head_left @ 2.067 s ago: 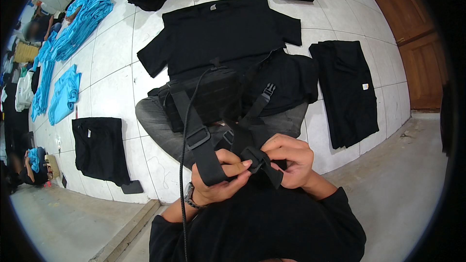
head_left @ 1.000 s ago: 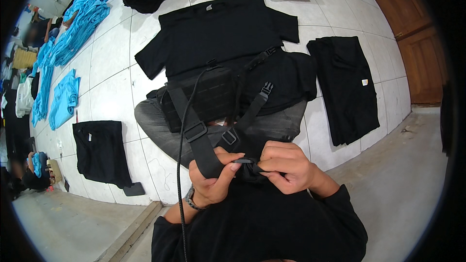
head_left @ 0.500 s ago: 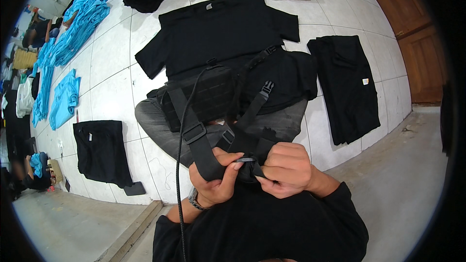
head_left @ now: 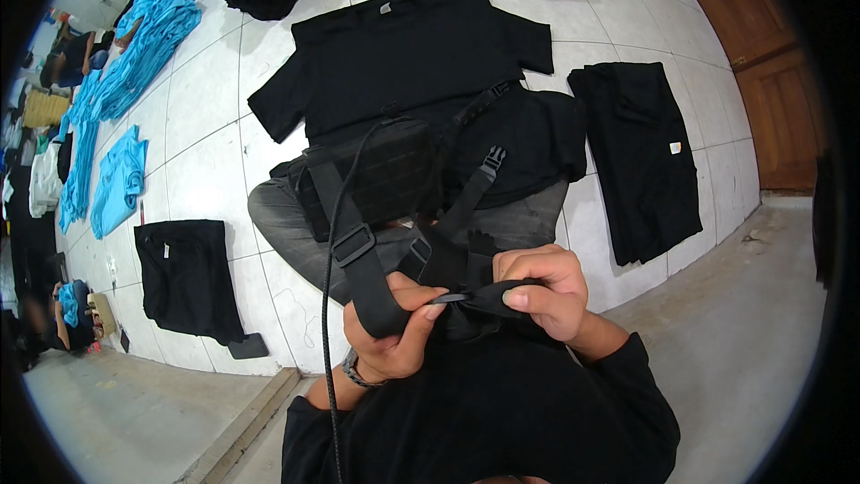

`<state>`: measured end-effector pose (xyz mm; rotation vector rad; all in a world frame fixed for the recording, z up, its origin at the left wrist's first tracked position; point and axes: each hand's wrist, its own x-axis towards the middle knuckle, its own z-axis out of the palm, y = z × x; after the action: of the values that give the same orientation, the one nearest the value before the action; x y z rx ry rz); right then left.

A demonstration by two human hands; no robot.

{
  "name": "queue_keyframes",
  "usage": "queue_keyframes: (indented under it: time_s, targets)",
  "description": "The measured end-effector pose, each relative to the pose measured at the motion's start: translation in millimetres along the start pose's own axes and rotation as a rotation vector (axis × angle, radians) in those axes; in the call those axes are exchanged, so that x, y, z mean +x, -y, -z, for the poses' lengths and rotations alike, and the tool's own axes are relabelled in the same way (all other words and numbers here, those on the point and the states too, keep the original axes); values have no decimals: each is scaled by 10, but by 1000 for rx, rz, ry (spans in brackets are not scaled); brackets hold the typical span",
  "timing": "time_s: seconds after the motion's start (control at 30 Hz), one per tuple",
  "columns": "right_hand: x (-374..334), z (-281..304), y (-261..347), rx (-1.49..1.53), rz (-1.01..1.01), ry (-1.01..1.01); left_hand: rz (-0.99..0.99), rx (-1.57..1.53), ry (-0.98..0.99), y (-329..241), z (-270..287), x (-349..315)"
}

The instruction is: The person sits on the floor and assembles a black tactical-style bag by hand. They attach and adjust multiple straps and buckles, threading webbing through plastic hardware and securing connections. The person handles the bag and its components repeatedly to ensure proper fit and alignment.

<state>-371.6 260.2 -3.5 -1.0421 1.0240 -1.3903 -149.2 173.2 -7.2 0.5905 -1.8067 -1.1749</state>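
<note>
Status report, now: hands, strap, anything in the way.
Left hand pinching the buckle. Right hand gripping the black strap beside it. Cord crossing over left forearm, not touching the buckle.

Nearer you than the black pouch (head_left: 376, 181), you hold a black strap (head_left: 491, 297) stretched sideways, folded narrow beside its dark buckle (head_left: 451, 298), which sits edge-on. A wide strap (head_left: 369, 282) with a rectangular slider (head_left: 354, 245) slants from the pouch toward you.

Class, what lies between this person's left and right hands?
The head view shows a black buckle, pinched by the left hand, and a black strap running from it to the right hand.
</note>
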Motion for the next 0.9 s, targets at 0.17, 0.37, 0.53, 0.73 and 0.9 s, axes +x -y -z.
queue_keyframes:
  time_s: [0.17, 0.37, 0.53, 0.73, 0.9]
  targets:
    - [1, 1, -10, 211, -122, 7, 2, -16, 10, 14, 4, 2]
    - [40, 0, 46, 97, 66, 167, 23, -21, -4, 2, 3, 4]
    - [87, -57, 101, -284, 247, 287, 34, -37, 1, 17, -16, 13]
    - [160, 75, 189, -123, 153, 119, 110, -52, 1, 19, -22, -21]
    - [184, 33, 192, -297, 93, 226, -80, -13, 134, 131, 106, 24]
